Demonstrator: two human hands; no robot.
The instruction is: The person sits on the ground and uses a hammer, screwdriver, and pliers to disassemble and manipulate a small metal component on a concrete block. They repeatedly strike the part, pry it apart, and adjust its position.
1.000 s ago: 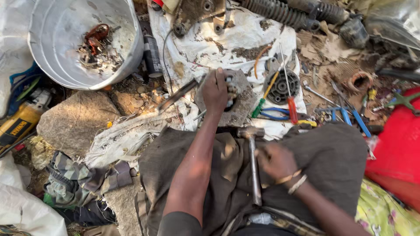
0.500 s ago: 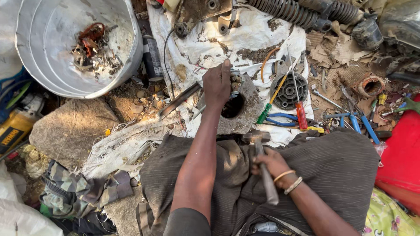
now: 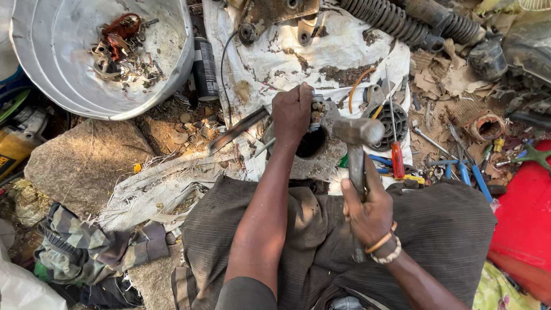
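Observation:
My left hand grips a small metal part pressed against a grey metal casing with a round hole, lying on a dirty white sack. My right hand is closed around the handle of a steel hammer, whose head is raised just right of the casing. Both forearms reach out over my lap in dark striped cloth.
A big metal basin with scrap bits stands at upper left. Red-handled screwdriver, blue pliers, a coil spring, a flat stone and a red container lie around.
My right hand has lifted the hammer from my lap up beside the casing. The left hand stays on the casing.

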